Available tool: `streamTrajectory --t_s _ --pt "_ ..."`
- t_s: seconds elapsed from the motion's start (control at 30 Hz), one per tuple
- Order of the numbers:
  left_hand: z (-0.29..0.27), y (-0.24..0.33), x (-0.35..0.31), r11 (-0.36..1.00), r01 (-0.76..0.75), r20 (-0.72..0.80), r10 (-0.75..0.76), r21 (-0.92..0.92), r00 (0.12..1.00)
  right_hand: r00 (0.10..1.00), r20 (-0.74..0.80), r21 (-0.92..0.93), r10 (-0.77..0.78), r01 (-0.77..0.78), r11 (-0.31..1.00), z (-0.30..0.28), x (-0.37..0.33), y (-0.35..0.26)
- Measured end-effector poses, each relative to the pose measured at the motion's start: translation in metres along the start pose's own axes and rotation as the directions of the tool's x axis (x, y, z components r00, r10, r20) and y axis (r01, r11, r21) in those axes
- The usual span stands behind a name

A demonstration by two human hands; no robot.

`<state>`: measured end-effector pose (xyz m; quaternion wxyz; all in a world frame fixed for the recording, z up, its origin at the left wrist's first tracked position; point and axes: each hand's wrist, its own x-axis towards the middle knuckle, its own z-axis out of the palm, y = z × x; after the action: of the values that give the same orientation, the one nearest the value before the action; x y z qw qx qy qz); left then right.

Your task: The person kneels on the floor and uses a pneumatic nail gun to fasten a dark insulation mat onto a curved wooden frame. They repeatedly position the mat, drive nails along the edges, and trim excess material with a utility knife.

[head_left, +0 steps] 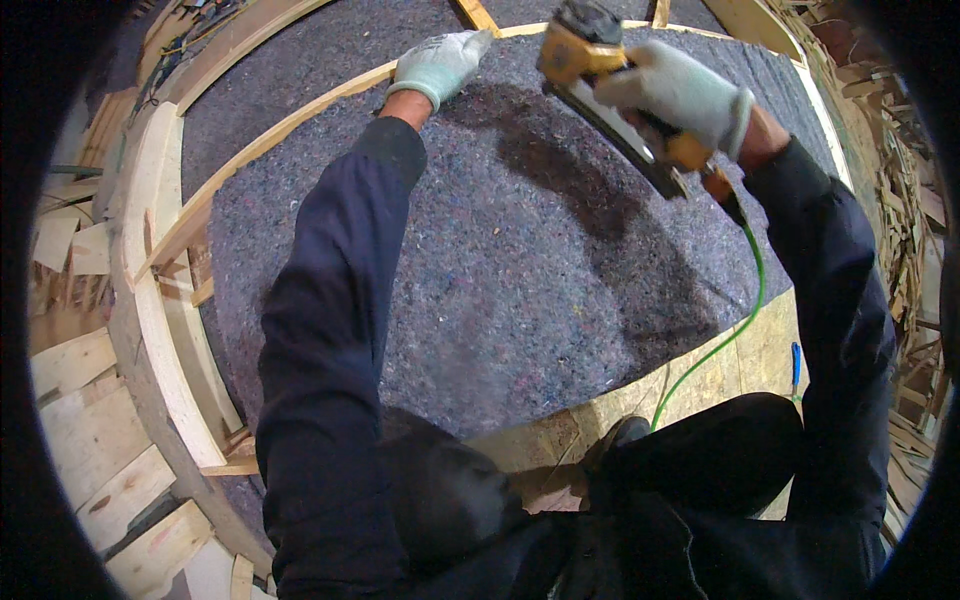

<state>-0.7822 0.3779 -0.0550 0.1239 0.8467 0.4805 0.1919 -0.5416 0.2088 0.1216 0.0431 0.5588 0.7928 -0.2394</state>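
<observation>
A large grey-purple felt sheet (480, 270), flecked with fibres, spreads in front of me over a wooden frame. At its far edge, along a curved wooden batten (290, 114), my left hand (440, 68) in a pale knit glove is closed over the felt's border; its thumb is hidden. My right hand (685, 95), gloved the same way, is wrapped round a yellow and black pneumatic staple gun (590, 60). The tool is raised above the felt and slightly blurred, apart from the batten as far as I can tell. A green air hose (757, 275) trails from its handle.
Pale frame timbers (165, 330) run along the left. Wood offcuts (105, 430) lie beyond them, with more scrap wood (900, 170) heaped at the right. Bare board (740, 360) shows near my knees. A small blue tool-like object (796, 368) lies by my right sleeve.
</observation>
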Motion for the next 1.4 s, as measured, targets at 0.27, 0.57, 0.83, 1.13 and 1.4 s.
streamTrajectory --t_s 0.27,0.57,0.83,1.13,1.4 --pt "-0.006 0.004 -0.004 0.996 0.088 0.027 -0.087 -0.026 0.996 0.990 -0.008 0.852 0.140 -0.067 0.519 0.012 0.042 0.032" --pt "-0.003 0.001 -0.002 0.998 0.028 0.007 -0.027 -0.063 1.000 0.999 -0.028 0.436 0.037 -0.022 0.900 0.023 -0.027 0.008" --pt "-0.006 0.001 0.001 0.990 0.131 0.040 -0.129 -0.057 0.991 0.986 -0.168 -0.230 0.019 -0.058 0.972 0.001 0.077 0.014" --pt "-0.003 -0.006 -0.001 0.994 -0.082 -0.019 0.084 0.065 0.996 0.999 0.031 0.341 0.030 -0.039 0.939 0.011 -0.025 0.000" --pt "-0.012 0.006 -0.008 0.999 0.002 -0.006 -0.002 -0.044 1.000 0.998 0.004 0.217 0.064 -0.064 0.974 0.045 -0.105 -0.029"
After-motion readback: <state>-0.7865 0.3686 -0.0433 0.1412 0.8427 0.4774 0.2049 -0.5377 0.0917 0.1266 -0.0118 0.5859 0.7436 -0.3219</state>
